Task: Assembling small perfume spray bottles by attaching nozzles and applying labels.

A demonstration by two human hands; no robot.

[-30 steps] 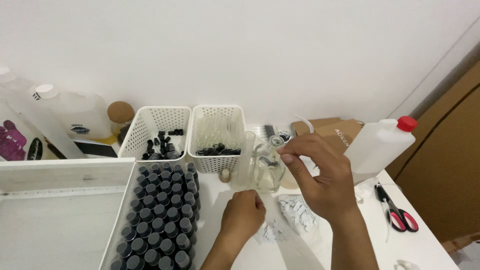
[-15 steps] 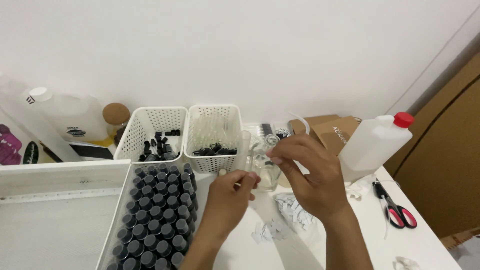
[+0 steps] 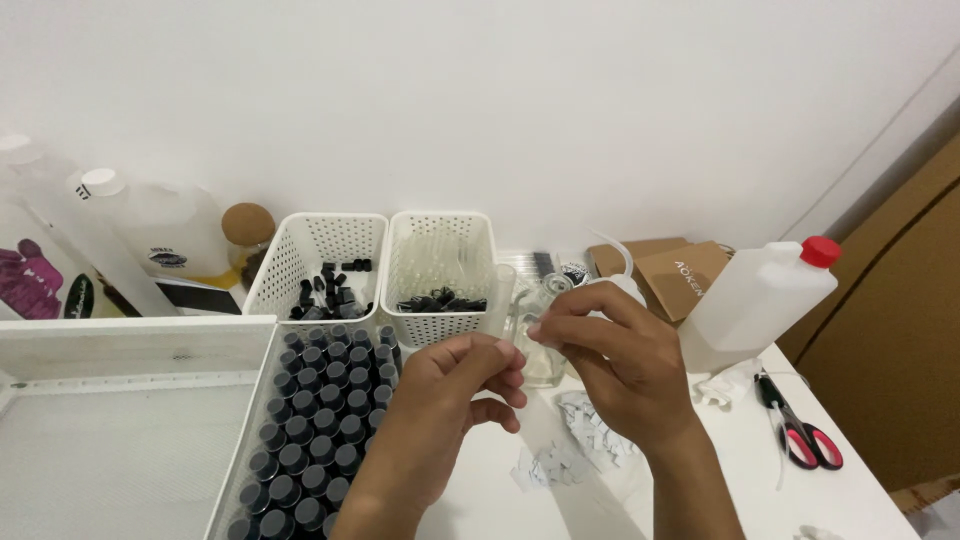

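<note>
White desk (image 3: 700, 480), both hands pinch clear tube (image 3: 497, 305)

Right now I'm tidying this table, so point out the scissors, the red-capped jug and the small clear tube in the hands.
scissors (image 3: 808, 440), head view, on the red handles.
red-capped jug (image 3: 752, 300), head view, on its white body.
clear tube (image 3: 497, 305), head view, on its middle above the left hand.

1. A small home bottling or packing workspace: a white counter (image 3: 850, 500) set against a bare white wall.
2. A tray of black-capped vials (image 3: 310, 420) and perforated white baskets (image 3: 440, 265) holding caps.
3. Plastic jugs (image 3: 755, 300), red-handled scissors (image 3: 805, 435) and cut paper labels (image 3: 590, 430).
</note>
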